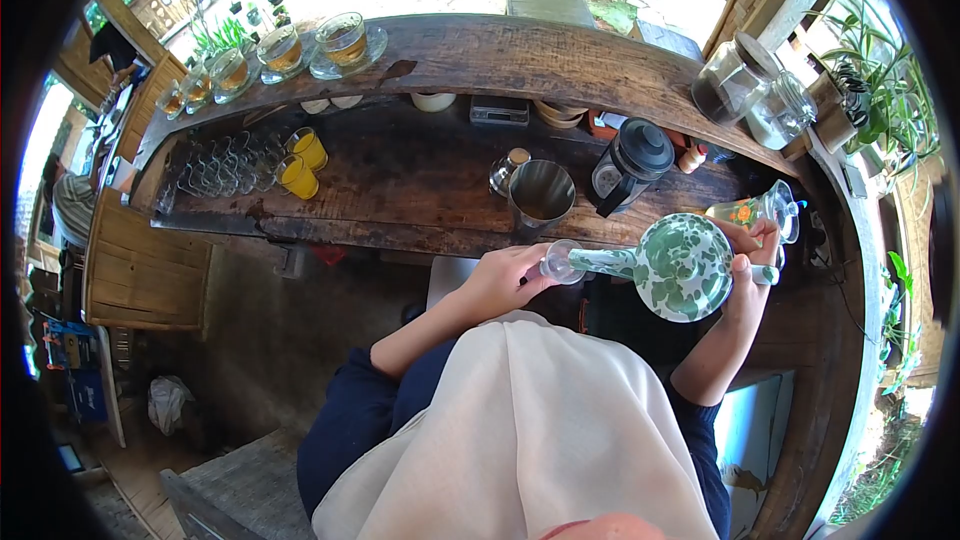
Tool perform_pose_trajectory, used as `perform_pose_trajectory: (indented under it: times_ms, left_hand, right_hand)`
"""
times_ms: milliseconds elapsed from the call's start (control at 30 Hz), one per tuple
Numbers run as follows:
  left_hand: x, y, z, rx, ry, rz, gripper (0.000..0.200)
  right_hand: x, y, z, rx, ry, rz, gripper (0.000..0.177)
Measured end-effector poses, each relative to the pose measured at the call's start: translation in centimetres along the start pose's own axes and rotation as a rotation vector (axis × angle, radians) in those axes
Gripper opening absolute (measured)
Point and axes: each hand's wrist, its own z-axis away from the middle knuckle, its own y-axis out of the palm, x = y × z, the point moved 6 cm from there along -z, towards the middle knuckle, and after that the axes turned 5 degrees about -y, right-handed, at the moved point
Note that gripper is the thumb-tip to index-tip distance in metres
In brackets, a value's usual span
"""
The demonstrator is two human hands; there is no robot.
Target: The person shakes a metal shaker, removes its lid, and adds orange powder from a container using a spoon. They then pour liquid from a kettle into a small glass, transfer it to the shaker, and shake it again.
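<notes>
A green-and-white speckled enamel teapot [683, 268] is held up in front of my body, its long spout pointing left. My right hand [746, 262] is closed on the teapot at its handle side, on the right. My left hand [508, 280] grips a small clear glass cup [562, 262] between thumb and fingers. The spout's tip reaches right over the rim of this cup. Beyond the hands, a metal cup [542, 192] stands on the wooden counter [410, 175].
A French press [638, 162], a glass pitcher [785, 208] and a digital scale [499, 111] stand around the work spot. Glasses of orange drink [298, 178] and several empty glass cups [222, 168] are at left. Filled tea cups [342, 38] and lidded jars [735, 78] line the upper shelf.
</notes>
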Motion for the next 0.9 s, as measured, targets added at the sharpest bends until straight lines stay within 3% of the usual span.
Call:
perform_pose_trajectory:
  times_ms: [367,467,533,900]
  left_hand:
    - [0.0,0.7,0.7,0.038,-0.045,0.026,0.042]
    - [0.0,0.6,0.8,-0.014,0.021,0.029,0.041]
    - [0.3,0.8,0.8,0.05,-0.068,0.055,0.043]
    - [0.8,1.0,0.0,0.091,-0.091,0.024,0.043]
  right_hand:
    - [0.4,-0.1,0.8,0.002,0.005,-0.011,0.074]
    - [0.4,0.0,0.9,0.003,0.011,-0.015,0.074]
    - [0.4,0.0,1.0,0.001,0.011,-0.007,0.074]
    - [0.4,-0.1,1.0,-0.027,0.002,0.021,0.074]
